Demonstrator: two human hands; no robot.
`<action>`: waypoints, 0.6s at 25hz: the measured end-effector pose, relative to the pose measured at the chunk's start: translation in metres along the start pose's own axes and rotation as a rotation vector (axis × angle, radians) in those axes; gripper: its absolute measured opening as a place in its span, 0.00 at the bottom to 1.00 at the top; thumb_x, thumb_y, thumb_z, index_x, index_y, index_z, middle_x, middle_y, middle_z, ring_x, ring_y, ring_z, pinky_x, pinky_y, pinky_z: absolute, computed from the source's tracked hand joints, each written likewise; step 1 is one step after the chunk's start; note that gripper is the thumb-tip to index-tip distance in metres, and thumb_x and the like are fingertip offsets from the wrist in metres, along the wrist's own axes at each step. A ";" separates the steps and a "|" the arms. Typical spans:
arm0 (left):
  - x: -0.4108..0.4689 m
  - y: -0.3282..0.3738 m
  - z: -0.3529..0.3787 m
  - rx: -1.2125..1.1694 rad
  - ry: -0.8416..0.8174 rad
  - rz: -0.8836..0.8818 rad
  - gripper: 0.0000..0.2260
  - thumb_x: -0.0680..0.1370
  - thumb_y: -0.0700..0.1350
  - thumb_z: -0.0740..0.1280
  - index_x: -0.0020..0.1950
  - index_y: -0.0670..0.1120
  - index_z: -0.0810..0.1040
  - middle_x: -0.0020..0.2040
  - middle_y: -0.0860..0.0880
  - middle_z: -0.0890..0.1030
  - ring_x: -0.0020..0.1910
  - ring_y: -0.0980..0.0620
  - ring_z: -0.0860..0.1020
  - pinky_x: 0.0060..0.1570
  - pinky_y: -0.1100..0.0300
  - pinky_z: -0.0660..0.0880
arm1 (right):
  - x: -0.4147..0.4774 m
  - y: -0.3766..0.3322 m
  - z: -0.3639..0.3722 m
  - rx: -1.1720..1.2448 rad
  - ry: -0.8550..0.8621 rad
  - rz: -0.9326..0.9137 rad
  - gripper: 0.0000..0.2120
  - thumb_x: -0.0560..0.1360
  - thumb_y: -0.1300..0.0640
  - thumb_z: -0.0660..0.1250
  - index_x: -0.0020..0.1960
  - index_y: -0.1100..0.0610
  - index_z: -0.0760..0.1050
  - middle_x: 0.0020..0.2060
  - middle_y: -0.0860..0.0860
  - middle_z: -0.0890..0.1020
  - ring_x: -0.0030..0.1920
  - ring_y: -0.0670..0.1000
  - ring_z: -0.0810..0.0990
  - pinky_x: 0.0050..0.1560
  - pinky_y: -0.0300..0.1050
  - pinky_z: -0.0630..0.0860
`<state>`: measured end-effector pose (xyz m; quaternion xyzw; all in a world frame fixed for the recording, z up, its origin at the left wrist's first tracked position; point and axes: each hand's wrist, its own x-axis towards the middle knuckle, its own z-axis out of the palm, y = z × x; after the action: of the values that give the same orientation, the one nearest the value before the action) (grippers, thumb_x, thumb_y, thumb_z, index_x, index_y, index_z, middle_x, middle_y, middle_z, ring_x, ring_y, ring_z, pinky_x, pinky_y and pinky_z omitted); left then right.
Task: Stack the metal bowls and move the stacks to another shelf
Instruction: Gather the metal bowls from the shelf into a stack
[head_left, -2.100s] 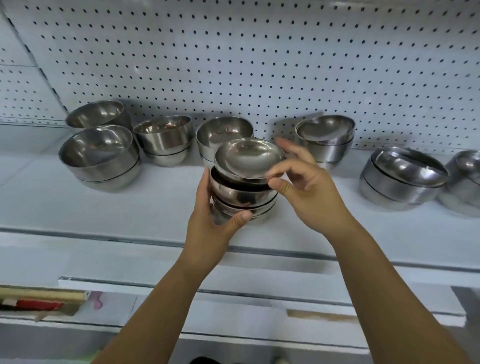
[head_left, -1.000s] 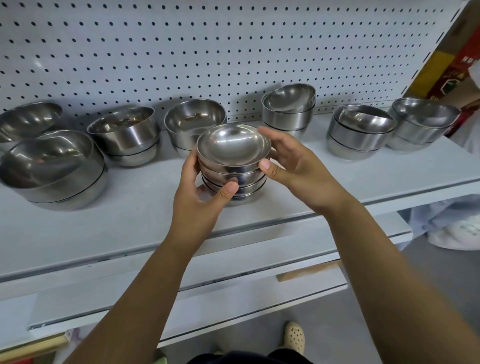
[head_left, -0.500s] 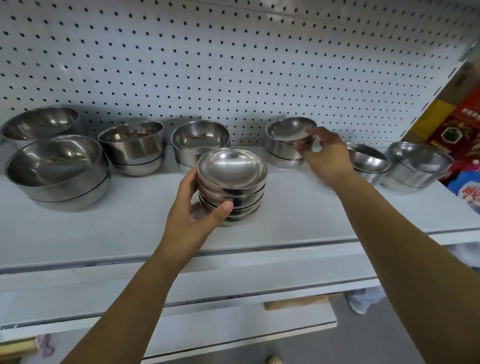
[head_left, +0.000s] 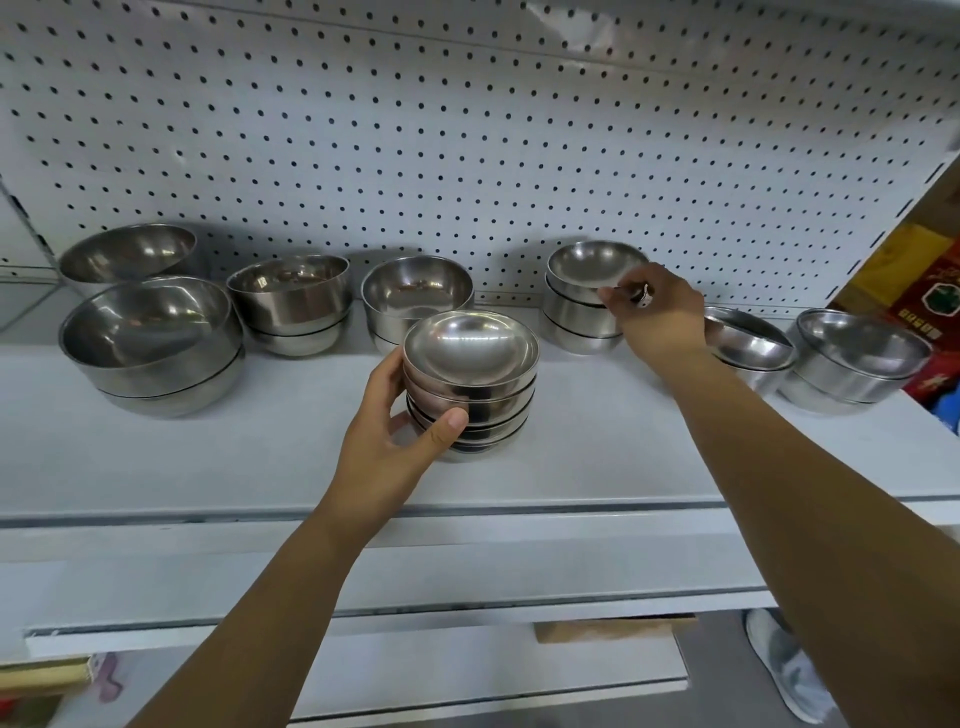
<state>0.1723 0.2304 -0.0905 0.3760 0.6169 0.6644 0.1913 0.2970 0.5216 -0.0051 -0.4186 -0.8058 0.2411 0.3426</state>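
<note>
Worryingly, the right grip (head_left: 657, 312) pinching a bowl (head_left: 592, 267) by its rim beyond the stack (head_left: 470, 384), which the left grip (head_left: 395, 431) clasps, may slip

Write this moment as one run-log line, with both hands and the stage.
left hand: grips front stack on shelf | right hand: pinches rim of top bowl, rear stack | stage: stacking, not yet moved
</note>
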 end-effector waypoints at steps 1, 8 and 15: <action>0.000 0.000 -0.001 -0.001 -0.003 -0.002 0.38 0.73 0.63 0.76 0.79 0.61 0.65 0.74 0.61 0.74 0.75 0.56 0.72 0.74 0.46 0.71 | -0.003 -0.001 -0.001 0.031 0.015 -0.010 0.08 0.77 0.50 0.75 0.49 0.51 0.78 0.42 0.44 0.81 0.38 0.40 0.76 0.37 0.21 0.65; 0.000 -0.001 -0.003 -0.005 -0.021 0.010 0.37 0.73 0.63 0.76 0.79 0.61 0.65 0.75 0.59 0.74 0.76 0.55 0.71 0.75 0.44 0.70 | -0.048 -0.033 -0.014 0.431 -0.009 -0.132 0.07 0.78 0.51 0.75 0.53 0.51 0.81 0.49 0.48 0.86 0.54 0.49 0.84 0.60 0.45 0.79; 0.000 -0.003 -0.005 -0.022 -0.055 0.016 0.33 0.76 0.62 0.74 0.78 0.62 0.66 0.75 0.58 0.75 0.76 0.55 0.72 0.74 0.43 0.71 | -0.109 -0.054 -0.008 0.444 -0.213 -0.294 0.07 0.77 0.51 0.75 0.53 0.42 0.80 0.51 0.38 0.85 0.59 0.43 0.82 0.69 0.50 0.75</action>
<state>0.1676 0.2274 -0.0926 0.3971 0.6009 0.6621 0.2072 0.3210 0.4023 -0.0015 -0.1842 -0.8167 0.4022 0.3705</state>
